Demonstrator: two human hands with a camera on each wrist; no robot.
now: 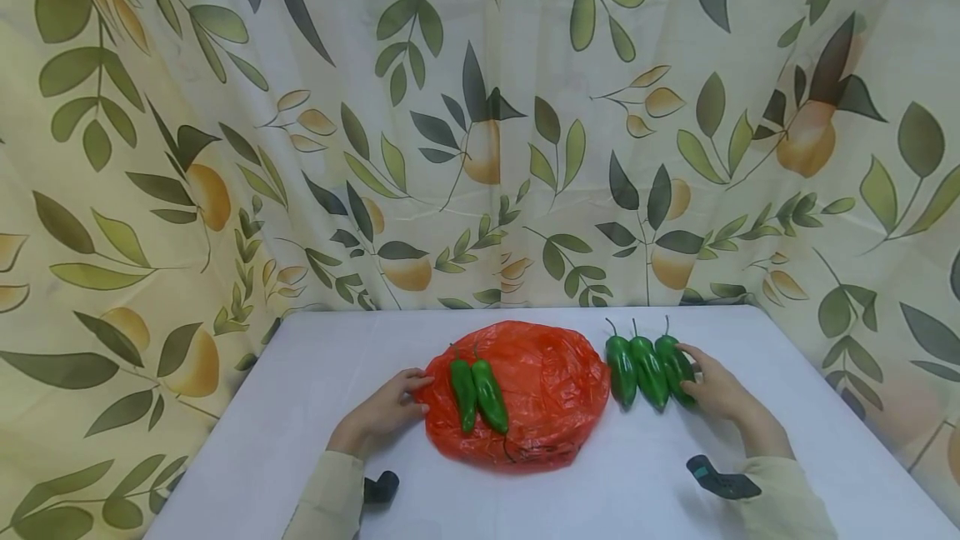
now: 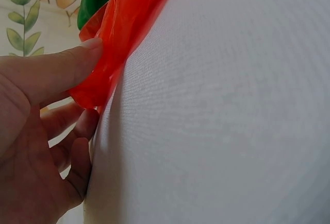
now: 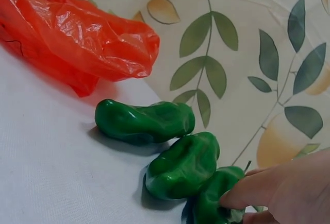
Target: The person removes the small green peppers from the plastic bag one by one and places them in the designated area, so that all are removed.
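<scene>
A red plastic bag (image 1: pixel 547 390) lies spread on the white table, with two green peppers (image 1: pixel 490 397) side by side on its left part. My left hand (image 1: pixel 384 408) pinches the bag's left edge between thumb and fingers, as the left wrist view shows close up. Right of the bag, three more green peppers lie in a row with stems pointing away: the left one (image 1: pixel 622 369), the middle one (image 1: pixel 648 373) and the right one (image 1: pixel 672 367). Around the right pepper, my right hand (image 1: pixel 716 390) has its thumb and fingers; its far side is hidden in the right wrist view.
The white table (image 1: pixel 600 498) ends at the back against a leaf-and-fruit patterned curtain (image 1: pixel 517 148), which also hangs at both sides. Dark wrist devices show beside each sleeve, such as the one by the right sleeve (image 1: pixel 723 480).
</scene>
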